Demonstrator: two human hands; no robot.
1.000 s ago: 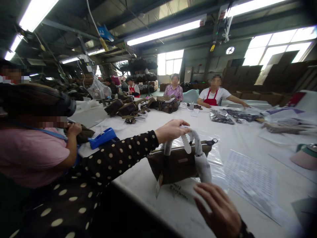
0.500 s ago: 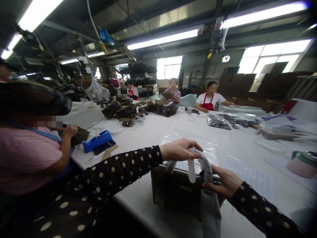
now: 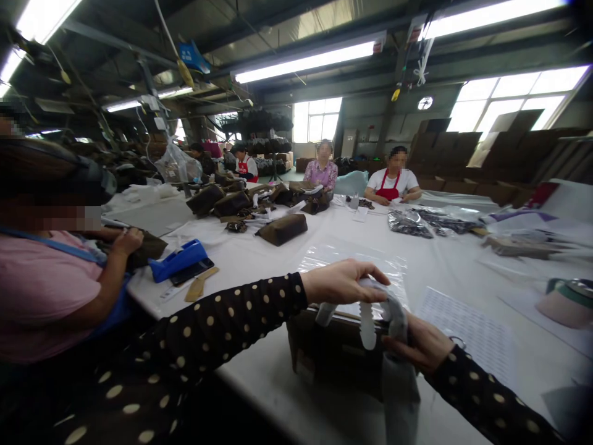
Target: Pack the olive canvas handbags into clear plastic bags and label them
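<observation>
Newly lying at frame centre since half a second ago: one brown pouch (image 3: 283,228). At lower centre-right, on one white table (image 3: 259,358): one dark bag (image 3: 343,368). Left hand (image 3: 343,281) curled over the top of one wrapped handle (image 3: 397,312), right hand (image 3: 424,343) gripping its right side. Below the left fingers, one ridged white strip (image 3: 368,326). At mid-right, one printed sheet (image 3: 451,321); at centre-left, one blue dispenser (image 3: 180,261). Beyond, above centre and to the right, two seated co-workers (image 3: 322,173).
</observation>
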